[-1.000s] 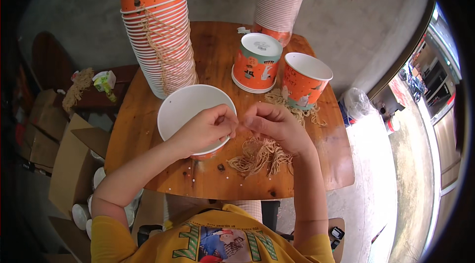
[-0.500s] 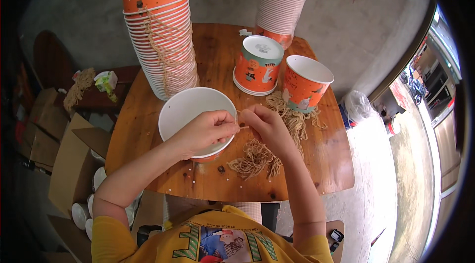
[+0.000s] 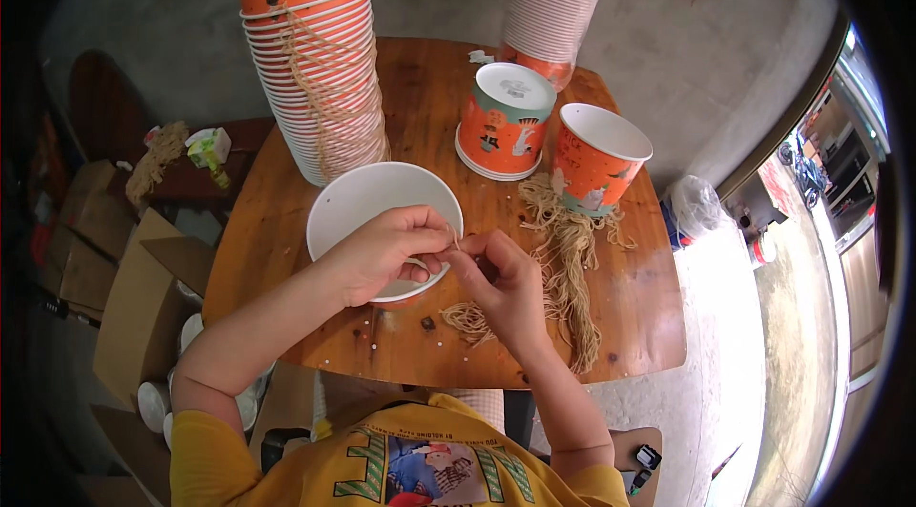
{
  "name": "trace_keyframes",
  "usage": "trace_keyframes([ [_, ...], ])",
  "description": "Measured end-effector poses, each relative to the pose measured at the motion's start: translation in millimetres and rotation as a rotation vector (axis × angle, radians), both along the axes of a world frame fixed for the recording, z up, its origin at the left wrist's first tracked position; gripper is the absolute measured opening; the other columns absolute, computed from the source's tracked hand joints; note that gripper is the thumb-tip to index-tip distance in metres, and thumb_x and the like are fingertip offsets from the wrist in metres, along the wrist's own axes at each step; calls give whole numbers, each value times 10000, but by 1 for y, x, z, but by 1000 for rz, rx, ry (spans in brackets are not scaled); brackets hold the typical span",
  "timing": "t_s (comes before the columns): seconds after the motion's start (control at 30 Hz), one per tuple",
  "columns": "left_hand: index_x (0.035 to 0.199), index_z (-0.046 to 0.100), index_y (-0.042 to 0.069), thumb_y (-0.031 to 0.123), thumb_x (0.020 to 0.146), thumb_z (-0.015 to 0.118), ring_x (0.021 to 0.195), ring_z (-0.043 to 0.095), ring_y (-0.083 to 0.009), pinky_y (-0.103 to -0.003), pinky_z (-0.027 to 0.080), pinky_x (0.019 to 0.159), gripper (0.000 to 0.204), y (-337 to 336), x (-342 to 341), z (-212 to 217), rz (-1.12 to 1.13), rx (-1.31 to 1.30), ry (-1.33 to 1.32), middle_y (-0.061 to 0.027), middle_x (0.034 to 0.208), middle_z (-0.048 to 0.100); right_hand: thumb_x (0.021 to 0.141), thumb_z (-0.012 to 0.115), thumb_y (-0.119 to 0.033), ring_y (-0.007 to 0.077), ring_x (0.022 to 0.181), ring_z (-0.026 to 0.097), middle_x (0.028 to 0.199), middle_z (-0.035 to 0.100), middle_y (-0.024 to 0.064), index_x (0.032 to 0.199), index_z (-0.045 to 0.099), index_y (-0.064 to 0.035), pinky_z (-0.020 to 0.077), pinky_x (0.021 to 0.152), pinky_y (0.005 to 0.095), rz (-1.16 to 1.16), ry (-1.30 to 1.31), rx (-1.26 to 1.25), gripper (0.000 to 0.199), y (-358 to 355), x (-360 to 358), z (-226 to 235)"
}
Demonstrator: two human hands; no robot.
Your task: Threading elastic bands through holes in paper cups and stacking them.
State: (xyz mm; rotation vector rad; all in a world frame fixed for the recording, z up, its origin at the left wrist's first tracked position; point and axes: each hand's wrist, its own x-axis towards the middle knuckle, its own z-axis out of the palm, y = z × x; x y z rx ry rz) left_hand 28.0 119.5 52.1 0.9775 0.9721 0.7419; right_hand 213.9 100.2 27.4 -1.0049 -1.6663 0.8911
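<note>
A paper bucket [image 3: 348, 211], white inside and orange outside, stands mouth up on the wooden table in front of me. Over its right rim my left hand [image 3: 396, 249] is closed in a pinch on a thin tan string [image 3: 456, 242]. My right hand [image 3: 501, 283] meets it there, thumb and fingers pinched on the same string. Most of the string is hidden by the fingers; I cannot tell whether it is knotted. Beside and behind my right hand lies a bundle of loose tan strings [image 3: 571, 292], partly covered by that hand.
At the back left of the table [image 3: 315, 331] rises a tall bucket stack [image 3: 334, 78] with strings hanging down it. Upside-down buckets [image 3: 506, 125], an upright bucket [image 3: 601, 164] and a wrapped stack [image 3: 558, 11] stand right. An open carton [image 3: 134, 326] is on the floor at left.
My right hand has turned and moved slightly down, its thumb now against the left fingers at the string. It now covers more of the loose strings near the table's front.
</note>
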Motion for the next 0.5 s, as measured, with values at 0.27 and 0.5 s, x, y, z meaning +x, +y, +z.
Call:
trace_keyframes([
  [0.27, 1031, 580, 42, 102, 958, 541, 797, 540, -90, -232, 463, 690, 103, 1, -2, 2, 13, 8, -8, -14, 907, 570, 850, 709, -82, 177, 631, 611, 813, 610, 82, 960, 703, -9, 494, 578, 288, 24, -141, 152, 132, 3, 7, -1],
  [0.5, 1076, 555, 13, 18, 918, 548, 798, 557, -110, -241, 482, 741, 158, 4, -5, -4, -46, 117, 56, -33, 941, 575, 962, 563, -111, 130, 709, 616, 880, 637, 55, 1090, 600, -12, 514, 596, 261, 259, 500, -423, 166, 14, 21, -16],
])
